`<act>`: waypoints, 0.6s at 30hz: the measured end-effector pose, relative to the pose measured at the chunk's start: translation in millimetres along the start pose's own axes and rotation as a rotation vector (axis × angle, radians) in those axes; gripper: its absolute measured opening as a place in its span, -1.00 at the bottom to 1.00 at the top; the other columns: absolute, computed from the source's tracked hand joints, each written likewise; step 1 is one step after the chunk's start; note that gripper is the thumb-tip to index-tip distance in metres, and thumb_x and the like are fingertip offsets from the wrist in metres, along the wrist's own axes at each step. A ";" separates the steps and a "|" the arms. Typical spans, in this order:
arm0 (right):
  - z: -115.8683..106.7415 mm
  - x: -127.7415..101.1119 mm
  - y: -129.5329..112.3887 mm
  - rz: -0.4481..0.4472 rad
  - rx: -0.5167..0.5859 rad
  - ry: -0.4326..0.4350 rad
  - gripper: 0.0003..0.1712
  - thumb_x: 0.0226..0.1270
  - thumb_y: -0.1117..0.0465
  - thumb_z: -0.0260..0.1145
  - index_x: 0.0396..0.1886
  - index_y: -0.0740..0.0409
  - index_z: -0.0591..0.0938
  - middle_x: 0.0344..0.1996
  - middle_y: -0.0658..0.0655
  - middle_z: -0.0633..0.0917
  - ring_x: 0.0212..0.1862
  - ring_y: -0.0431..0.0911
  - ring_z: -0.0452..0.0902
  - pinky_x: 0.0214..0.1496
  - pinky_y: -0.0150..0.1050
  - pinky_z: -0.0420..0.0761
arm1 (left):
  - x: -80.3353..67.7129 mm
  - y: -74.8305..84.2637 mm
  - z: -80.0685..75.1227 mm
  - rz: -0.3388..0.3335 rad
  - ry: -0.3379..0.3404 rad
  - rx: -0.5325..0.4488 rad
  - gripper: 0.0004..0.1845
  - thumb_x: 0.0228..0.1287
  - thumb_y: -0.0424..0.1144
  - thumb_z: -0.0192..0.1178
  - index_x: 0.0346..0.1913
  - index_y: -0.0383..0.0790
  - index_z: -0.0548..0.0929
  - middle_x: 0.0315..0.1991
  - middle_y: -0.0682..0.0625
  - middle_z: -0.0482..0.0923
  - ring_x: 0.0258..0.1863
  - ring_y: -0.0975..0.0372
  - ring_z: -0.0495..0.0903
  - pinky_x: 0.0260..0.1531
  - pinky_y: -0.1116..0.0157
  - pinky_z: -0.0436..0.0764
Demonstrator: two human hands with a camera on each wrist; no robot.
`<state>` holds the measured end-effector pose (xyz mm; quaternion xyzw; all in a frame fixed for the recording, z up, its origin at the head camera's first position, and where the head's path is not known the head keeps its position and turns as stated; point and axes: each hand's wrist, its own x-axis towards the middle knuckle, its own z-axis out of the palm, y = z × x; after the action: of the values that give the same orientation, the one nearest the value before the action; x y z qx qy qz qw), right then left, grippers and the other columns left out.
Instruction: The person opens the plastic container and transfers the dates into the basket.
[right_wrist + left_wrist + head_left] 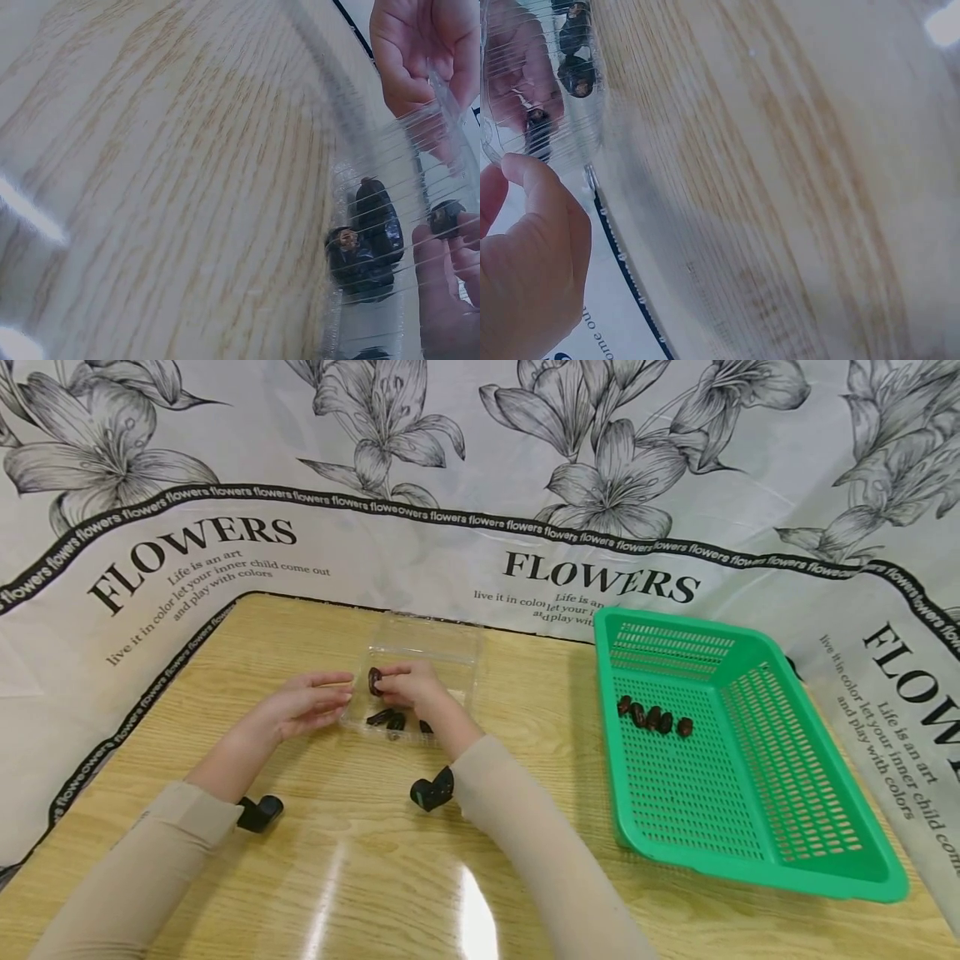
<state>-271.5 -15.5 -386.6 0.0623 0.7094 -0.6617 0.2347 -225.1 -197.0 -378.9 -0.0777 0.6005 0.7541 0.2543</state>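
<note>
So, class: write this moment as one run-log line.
right hand: pinches a date over clear box | left hand: steadies box | green basket: five dates

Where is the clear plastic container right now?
In the head view, the clear plastic container sits mid-table, left of the green basket, with the left hand at its left edge.

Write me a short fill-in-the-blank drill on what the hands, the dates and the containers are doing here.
1. The right hand pinches one ____ over the clear plastic box.
2. The left hand touches the box's ____ side, seen from the head view.
3. The green basket holds ____ dates.

Missing words: date; left; five
</note>
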 end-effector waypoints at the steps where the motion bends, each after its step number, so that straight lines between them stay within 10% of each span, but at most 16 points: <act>1: 0.1 -0.3 -0.9 0.003 0.013 -0.008 -0.64 0.22 0.44 0.27 0.04 0.35 0.58 -0.01 0.30 0.60 -0.17 0.02 0.62 -0.10 -0.26 0.62 | -0.1 0.0 -0.1 0.000 0.000 -0.001 -0.38 0.33 -0.48 0.02 0.39 -0.41 0.06 -0.22 0.06 0.53 -0.32 0.37 0.56 -0.34 0.50 0.57; 7: -0.8 -4.1 -7.2 0.005 0.092 -0.047 -0.62 0.23 0.48 0.23 0.08 0.38 0.55 0.01 0.34 0.58 -0.25 -0.02 0.62 0.05 -0.15 0.56 | 0.6 0.0 -0.2 0.007 -0.001 -0.006 -0.40 0.33 -0.47 0.03 0.37 -0.40 0.10 -0.26 0.08 0.56 -0.33 0.38 0.55 -0.35 0.50 0.57; 12: -2.7 -10.5 -13.5 -0.001 0.133 -0.056 -0.62 0.22 0.48 0.24 0.07 0.36 0.56 0.00 0.34 0.59 -0.42 -0.16 0.58 -0.22 -0.33 0.64 | -0.1 0.4 0.5 0.006 -0.001 0.019 -0.36 0.34 -0.45 0.03 0.40 -0.42 0.04 -0.26 0.09 0.55 -0.31 0.38 0.55 -0.34 0.51 0.57; 18: -4.3 -17.7 -25.7 0.003 0.172 -0.074 -0.58 0.23 0.47 0.24 0.11 0.32 0.54 0.04 0.32 0.57 -0.07 0.03 0.60 -0.25 -0.38 0.62 | -1.8 1.1 1.5 -0.001 -0.005 0.031 -0.36 0.36 -0.45 0.00 0.42 -0.42 0.00 -0.26 0.10 0.55 -0.32 0.38 0.55 -0.34 0.51 0.57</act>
<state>-267.3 -10.5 -355.9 0.0586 0.6409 -0.7216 0.2553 -223.8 -196.3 -376.8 -0.0722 0.6114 0.7448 0.2572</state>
